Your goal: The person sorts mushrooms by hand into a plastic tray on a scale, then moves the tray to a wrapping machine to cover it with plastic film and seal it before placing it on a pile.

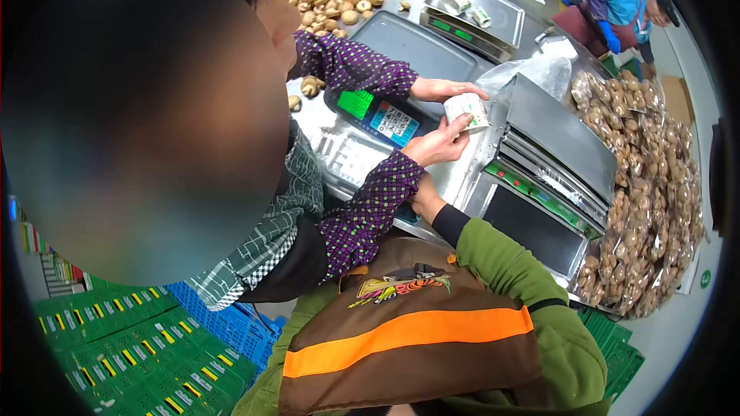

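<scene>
at table edge, right hand half hidden against co-worker's sleeve

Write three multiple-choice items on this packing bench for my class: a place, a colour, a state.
1. Where do the bagged mushrooms lie?
A on the floor
B right of the grey machine
C on the scale
2. What colour is the scale's display?
A red
B green
C blue
3. How do the co-worker's hands hold the white label roll?
A between both hands
B in one hand
C not at all
Key: B, bags are piled beside the machine; B, the screen glows green; A, a hand sits on each side.
</scene>
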A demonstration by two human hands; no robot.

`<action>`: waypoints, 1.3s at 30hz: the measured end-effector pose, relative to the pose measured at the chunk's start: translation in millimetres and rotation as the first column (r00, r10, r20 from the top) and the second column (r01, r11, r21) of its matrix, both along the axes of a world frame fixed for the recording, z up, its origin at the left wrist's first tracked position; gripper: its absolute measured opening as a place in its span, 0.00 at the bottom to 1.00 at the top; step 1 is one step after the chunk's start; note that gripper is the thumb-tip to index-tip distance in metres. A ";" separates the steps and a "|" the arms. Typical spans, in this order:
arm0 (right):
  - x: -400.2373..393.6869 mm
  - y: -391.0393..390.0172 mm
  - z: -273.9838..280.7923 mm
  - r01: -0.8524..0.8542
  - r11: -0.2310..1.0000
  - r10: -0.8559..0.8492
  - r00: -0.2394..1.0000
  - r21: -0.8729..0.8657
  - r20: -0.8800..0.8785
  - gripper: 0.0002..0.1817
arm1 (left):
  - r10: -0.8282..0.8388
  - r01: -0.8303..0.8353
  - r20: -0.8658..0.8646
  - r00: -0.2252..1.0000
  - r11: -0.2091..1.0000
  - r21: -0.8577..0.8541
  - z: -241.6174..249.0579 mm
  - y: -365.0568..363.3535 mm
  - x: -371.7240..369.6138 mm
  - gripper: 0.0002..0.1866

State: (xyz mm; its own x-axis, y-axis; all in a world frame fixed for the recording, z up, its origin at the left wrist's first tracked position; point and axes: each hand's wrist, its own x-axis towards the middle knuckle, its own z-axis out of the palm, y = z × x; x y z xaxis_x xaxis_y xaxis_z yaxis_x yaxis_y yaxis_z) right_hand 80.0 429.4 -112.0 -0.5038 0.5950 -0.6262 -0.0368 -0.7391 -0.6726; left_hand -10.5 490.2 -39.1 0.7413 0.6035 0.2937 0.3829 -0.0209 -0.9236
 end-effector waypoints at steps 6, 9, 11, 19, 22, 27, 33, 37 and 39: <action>-47.1 14.5 -89.4 -0.288 0.957 0.182 0.529 0.026 -0.829 0.20 | 0.035 -0.039 -0.065 0.997 0.998 -0.059 34.2 -23.0 -8.3 0.12; -75.4 14.9 -72.8 -0.226 0.934 0.356 0.621 0.275 -0.698 0.21 | 0.051 -0.025 0.159 0.986 0.987 -0.160 24.2 -39.6 -25.6 0.16; -89.0 12.7 -76.9 -0.175 0.579 0.447 0.885 0.796 -0.131 0.22 | 0.181 -0.144 -0.415 0.892 0.982 0.118 23.3 -71.4 -56.4 0.17; -105.3 -4.1 -27.9 -0.596 0.725 0.212 0.669 0.344 0.712 0.25 | -0.194 -0.038 -0.422 -0.886 0.936 -0.351 -84.8 -340.8 -8.4 0.10; -110.5 -4.5 -27.4 -0.578 0.681 0.053 0.652 0.450 0.757 0.23 | -0.192 -0.037 -0.451 -0.872 0.943 -0.331 -90.4 -347.3 -7.4 0.11; -116.9 6.3 -29.5 -0.604 0.635 0.042 0.650 0.482 0.759 0.11 | -0.177 0.004 -0.472 -0.863 0.934 -0.357 -101.0 -356.4 -3.2 0.12; -107.6 1.5 -3.6 -0.636 0.604 0.025 0.617 0.480 0.787 0.13 | -0.216 -0.047 -0.479 -0.851 0.939 -0.340 -110.7 -365.2 11.5 0.12; -111.6 12.1 -13.1 -0.661 0.575 0.053 0.618 0.482 0.785 0.14 | -0.246 -0.077 -0.478 -0.843 0.935 -0.347 -118.8 -360.2 13.6 0.11; -100.9 13.9 -5.1 -0.694 0.508 0.074 0.625 0.510 0.777 0.13 | -0.252 -0.095 -0.452 -0.856 0.935 -0.342 -108.2 -367.1 25.1 0.11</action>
